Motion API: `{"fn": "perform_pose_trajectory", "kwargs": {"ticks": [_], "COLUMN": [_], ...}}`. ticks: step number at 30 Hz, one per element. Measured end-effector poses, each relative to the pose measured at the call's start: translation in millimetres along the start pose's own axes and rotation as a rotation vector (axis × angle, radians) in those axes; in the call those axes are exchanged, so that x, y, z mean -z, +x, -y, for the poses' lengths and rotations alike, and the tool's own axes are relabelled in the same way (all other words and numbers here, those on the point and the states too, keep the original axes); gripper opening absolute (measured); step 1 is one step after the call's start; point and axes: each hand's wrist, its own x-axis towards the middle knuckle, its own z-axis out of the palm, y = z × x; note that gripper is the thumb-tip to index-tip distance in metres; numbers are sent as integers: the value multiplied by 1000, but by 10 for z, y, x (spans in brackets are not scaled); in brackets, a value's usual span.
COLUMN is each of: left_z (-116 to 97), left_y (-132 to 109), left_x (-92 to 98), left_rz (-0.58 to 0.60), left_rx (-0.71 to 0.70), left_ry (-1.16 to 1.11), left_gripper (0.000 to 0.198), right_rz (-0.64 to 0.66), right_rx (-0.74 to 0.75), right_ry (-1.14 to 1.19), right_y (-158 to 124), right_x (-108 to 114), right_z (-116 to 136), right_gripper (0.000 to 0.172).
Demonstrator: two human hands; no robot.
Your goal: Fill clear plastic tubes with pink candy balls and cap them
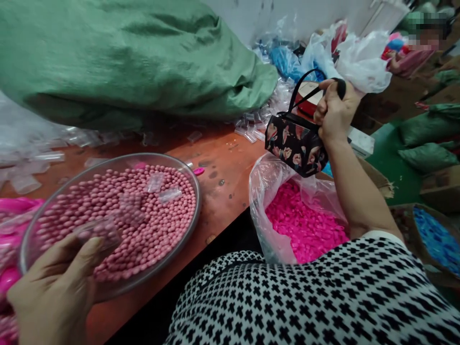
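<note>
My left hand (59,282) pinches a small clear container (100,232) with pink beads in it, over the near left part of a round metal tray (197,211). Pink beads (161,239) fill much of that tray, and a few clear plastic pieces (169,194) lie on them. My right hand (336,108) is closed around the black strap of a dark flowered bag (294,143), raised at the right. Below the bag stands a clear plastic sack (260,206) holding bright pink pieces (305,223).
A big green sack (143,62) lies across the back left of the orange table (223,167). Clear plastic pieces (247,132) are scattered beside it. Blue pieces (436,239) fill a container at the right. Another person (413,60) is at the far right.
</note>
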Motion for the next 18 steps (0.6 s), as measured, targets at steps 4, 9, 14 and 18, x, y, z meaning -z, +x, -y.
{"fn": "perform_pose_trajectory", "kwargs": {"ticks": [4, 9, 14, 18], "left_z": [-225, -177, -178, -229], "left_y": [-179, -162, -164, -176], "left_x": [-105, -92, -96, -141], "left_rz": [-157, -150, -169, -181], "left_rx": [135, 122, 133, 81], "left_ry": [-133, -144, -120, -137], "left_gripper": [35, 39, 41, 38], "right_rz": [33, 103, 324, 912], "right_rx": [-7, 12, 292, 456], "right_ry": [-26, -703, -708, -381], "right_y": [-19, -255, -722, -1158], "right_x": [-278, -404, -698, -1426], "right_z": [-233, 54, 637, 754], "right_gripper": [41, 52, 59, 29]}}
